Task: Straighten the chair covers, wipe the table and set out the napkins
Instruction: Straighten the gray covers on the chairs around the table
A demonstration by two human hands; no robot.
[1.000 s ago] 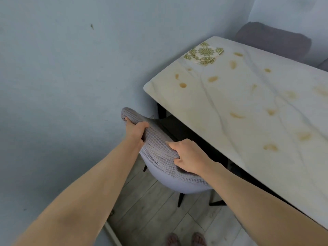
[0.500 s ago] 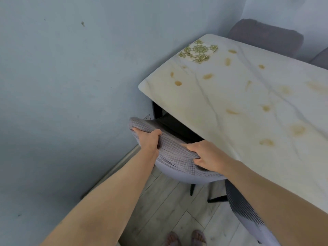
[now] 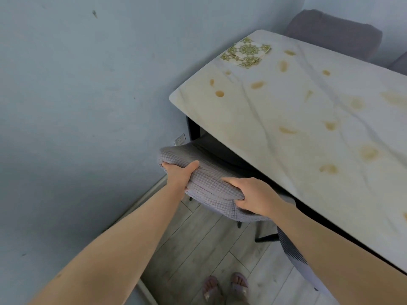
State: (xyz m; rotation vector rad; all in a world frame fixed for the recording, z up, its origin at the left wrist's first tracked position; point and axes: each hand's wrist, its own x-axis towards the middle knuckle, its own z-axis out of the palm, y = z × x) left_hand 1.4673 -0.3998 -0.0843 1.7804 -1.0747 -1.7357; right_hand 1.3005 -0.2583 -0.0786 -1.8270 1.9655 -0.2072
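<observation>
The chair-cover step is in hand: the left hand [image 3: 179,175] and right hand [image 3: 256,198] each clutch a bunched fold of the grey waffle-knit chair cover [image 3: 209,183], on a chair back at the table's [image 3: 286,111] near edge. Next, I judge, comes an even downward pull. The patterned napkins [image 3: 245,51] lie stacked at the far wall-side corner. The chair seat and the cover's hem are hidden.
</observation>
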